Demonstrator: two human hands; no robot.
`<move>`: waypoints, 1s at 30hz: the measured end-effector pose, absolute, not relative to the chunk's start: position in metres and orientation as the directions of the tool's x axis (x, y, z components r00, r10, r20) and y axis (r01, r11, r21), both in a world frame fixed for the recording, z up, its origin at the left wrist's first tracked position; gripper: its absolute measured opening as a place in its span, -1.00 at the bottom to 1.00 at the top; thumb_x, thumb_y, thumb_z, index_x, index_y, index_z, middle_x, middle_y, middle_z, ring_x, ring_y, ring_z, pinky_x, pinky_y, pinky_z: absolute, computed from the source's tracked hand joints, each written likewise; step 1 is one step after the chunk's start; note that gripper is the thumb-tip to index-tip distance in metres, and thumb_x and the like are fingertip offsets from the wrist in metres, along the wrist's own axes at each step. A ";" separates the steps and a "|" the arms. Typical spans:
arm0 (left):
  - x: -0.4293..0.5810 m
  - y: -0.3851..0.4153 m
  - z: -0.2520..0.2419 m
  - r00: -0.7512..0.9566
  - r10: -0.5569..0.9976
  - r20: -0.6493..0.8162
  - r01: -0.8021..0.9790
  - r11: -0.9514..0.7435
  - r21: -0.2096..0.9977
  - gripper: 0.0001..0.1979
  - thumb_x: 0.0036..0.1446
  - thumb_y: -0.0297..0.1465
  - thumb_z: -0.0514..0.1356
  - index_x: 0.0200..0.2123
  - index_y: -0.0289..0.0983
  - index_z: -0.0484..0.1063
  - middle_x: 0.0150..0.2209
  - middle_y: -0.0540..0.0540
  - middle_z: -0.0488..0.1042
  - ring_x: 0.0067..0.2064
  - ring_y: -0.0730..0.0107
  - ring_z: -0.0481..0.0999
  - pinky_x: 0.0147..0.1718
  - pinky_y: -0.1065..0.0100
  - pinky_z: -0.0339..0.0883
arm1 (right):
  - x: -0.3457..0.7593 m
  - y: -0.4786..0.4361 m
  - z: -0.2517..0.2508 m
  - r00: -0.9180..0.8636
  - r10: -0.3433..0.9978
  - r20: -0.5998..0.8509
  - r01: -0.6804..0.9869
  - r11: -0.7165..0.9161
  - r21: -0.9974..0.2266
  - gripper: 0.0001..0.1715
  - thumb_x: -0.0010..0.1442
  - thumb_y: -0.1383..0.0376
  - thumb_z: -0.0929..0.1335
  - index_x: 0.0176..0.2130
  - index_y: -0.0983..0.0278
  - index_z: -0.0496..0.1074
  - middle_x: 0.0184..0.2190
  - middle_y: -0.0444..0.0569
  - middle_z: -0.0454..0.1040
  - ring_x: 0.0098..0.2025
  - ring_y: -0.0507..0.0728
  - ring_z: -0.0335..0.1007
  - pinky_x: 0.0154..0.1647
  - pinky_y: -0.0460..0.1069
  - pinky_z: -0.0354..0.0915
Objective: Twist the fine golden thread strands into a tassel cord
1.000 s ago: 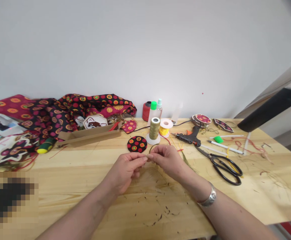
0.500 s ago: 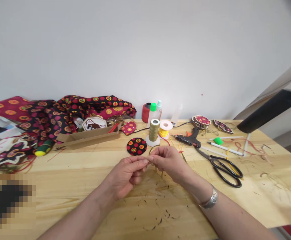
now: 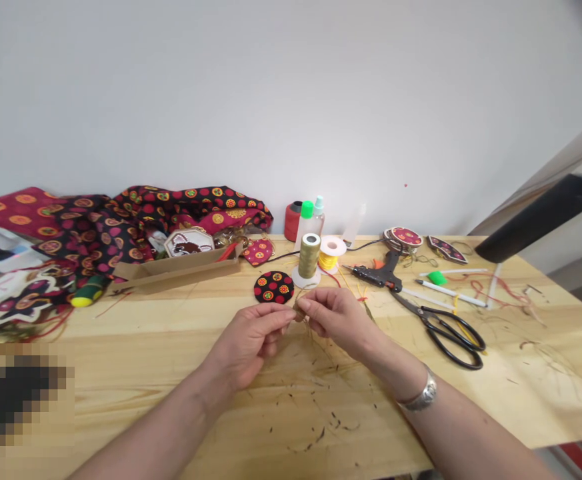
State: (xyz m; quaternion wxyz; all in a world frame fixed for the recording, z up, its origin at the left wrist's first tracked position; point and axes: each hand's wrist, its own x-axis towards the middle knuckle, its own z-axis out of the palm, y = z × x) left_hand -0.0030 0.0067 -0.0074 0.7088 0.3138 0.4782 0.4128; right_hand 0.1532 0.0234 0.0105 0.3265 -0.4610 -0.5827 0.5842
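Note:
My left hand [image 3: 251, 341] and my right hand [image 3: 335, 317] meet fingertip to fingertip over the middle of the wooden table [image 3: 171, 373]. Both pinch a thin olive-gold thread [image 3: 299, 311] between thumb and fingers. The thread loops up toward an olive-gold thread spool [image 3: 309, 257] standing just behind my hands. A round fabric-covered disc [image 3: 273, 287], black with red and yellow dots, lies flat beside the spool. A silver bracelet [image 3: 421, 395] sits on my right wrist.
Black scissors [image 3: 445, 327], a black glue gun [image 3: 378, 273] and white pens lie to the right. A yellow ribbon spool [image 3: 331, 252], red spool and small bottles stand at the back. Patterned fabric [image 3: 135, 217] and a cardboard box [image 3: 181, 270] fill the left. Thread snippets litter the table.
My hands have stayed together, shifting slightly while working the thread between the fingertips. Nothing else on the table has moved.

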 end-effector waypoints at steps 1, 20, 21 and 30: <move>-0.003 0.007 -0.007 0.189 0.889 -0.418 -0.284 0.457 0.843 -0.84 -0.18 -0.38 0.30 -0.50 -0.36 0.46 -0.65 0.11 0.16 -0.64 0.70 0.00 -0.72 0.58 -0.21 | 0.154 0.024 0.011 -0.374 0.915 -0.153 0.178 -0.092 -0.980 -0.70 0.10 0.18 0.25 -0.52 0.33 0.35 -0.74 -0.24 0.14 -0.68 -0.09 -0.04 -0.68 -0.15 -0.08; -0.002 0.009 -0.007 -0.015 0.962 -0.273 -0.069 0.271 0.960 -0.83 -0.16 -0.29 0.26 -0.54 -0.29 0.50 -0.62 0.07 0.37 -0.68 0.66 0.06 -0.67 0.46 -0.13 | 0.157 0.016 0.014 -0.290 0.952 0.102 0.420 0.222 -0.880 -0.79 0.11 0.26 0.25 -0.47 0.30 0.39 -0.57 -0.13 0.38 -0.56 -0.03 0.18 -0.58 -0.12 0.08; -0.002 0.009 -0.007 -0.013 0.963 -0.270 -0.079 0.268 0.960 -0.83 -0.16 -0.29 0.26 -0.56 -0.30 0.50 -0.63 0.07 0.38 -0.68 0.66 0.05 -0.67 0.45 -0.13 | 0.155 0.013 0.014 -0.302 0.945 0.125 0.425 0.251 -0.870 -0.79 0.12 0.27 0.24 -0.46 0.28 0.39 -0.56 -0.13 0.40 -0.55 -0.02 0.20 -0.56 -0.12 0.09; 0.000 0.010 -0.007 0.138 0.889 -0.437 -0.402 0.454 0.796 -0.84 -0.17 -0.37 0.29 -0.56 -0.36 0.42 -0.77 0.19 0.04 -0.70 0.72 -0.14 -0.74 0.55 -0.29 | 0.144 -0.006 -0.006 -0.588 0.751 0.300 0.710 0.657 -0.253 -0.81 0.16 0.41 0.16 -0.26 0.32 0.32 -0.45 -0.02 0.43 -0.49 0.06 0.28 -0.54 -0.06 0.04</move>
